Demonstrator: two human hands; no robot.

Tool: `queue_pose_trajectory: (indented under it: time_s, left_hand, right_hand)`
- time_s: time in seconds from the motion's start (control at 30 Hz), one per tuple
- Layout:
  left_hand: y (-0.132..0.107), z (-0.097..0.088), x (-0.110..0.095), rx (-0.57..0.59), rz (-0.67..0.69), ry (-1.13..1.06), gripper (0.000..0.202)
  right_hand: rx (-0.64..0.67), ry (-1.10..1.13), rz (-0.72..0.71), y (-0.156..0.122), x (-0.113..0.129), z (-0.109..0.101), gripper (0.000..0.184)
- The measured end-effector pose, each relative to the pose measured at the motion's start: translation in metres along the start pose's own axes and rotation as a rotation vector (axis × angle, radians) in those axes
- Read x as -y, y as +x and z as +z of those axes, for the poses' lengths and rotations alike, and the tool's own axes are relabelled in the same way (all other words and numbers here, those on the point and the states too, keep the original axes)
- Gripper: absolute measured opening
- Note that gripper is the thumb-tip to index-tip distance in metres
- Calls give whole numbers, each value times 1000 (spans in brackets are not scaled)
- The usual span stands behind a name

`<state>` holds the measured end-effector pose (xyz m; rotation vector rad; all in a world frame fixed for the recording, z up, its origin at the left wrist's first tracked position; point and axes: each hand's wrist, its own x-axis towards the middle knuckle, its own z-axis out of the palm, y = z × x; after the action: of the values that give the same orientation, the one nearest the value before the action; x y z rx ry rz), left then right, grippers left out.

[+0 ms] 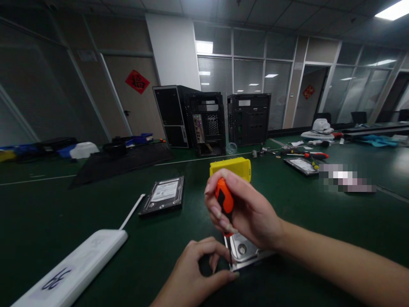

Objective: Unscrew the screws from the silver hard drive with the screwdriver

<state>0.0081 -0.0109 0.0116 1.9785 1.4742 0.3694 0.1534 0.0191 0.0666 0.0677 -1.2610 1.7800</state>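
Note:
My right hand is wrapped round the orange and black handle of a screwdriver, which stands nearly upright. Its shaft runs down to the near left corner of a silver hard drive lying on the green table. At that same corner, the thumb and index finger of my left hand grip the drive's edge, close around the screwdriver's lower end. My right hand covers much of the drive, and the exact contact of the tip is too small to make out.
Another hard drive lies to the left, near a white power strip. A yellow plastic bin sits just behind my right hand. Computer cases stand at the back. Tools and a third drive are at right.

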Motion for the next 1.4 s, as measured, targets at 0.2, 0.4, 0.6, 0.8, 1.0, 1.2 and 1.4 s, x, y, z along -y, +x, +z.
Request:
queue_pose_trajectory:
  time_s: [0.2,0.4,0.6,0.8,1.0,1.2,1.4]
  left_hand:
    - [-1,-1,0,0,-9,-3,26]
    - [-2,1,1,-9,-16,5,28]
    - [-2,0,-1,-3,0,13,27]
    - [0,0,1,3,0,8,25]
    - [1,1,3,-10,7,0,25]
    - [1,2,4,-3,12,-1,26]
    - [2,1,3,-4,11,19,24]
  right_hand:
    - [-36,17,-41,5,-4,0,18]
    - [-34,71,-12,4,-2,1,7]
    - [-8,13,0,3,0,0,8]
    - [-36,26,31,2,3,3,10]
    - [-2,65,45,2,4,1,33]
    - [-42,32,-25,4,-1,-7,18]
    - [-41,-48,-33,4,-1,-7,12]
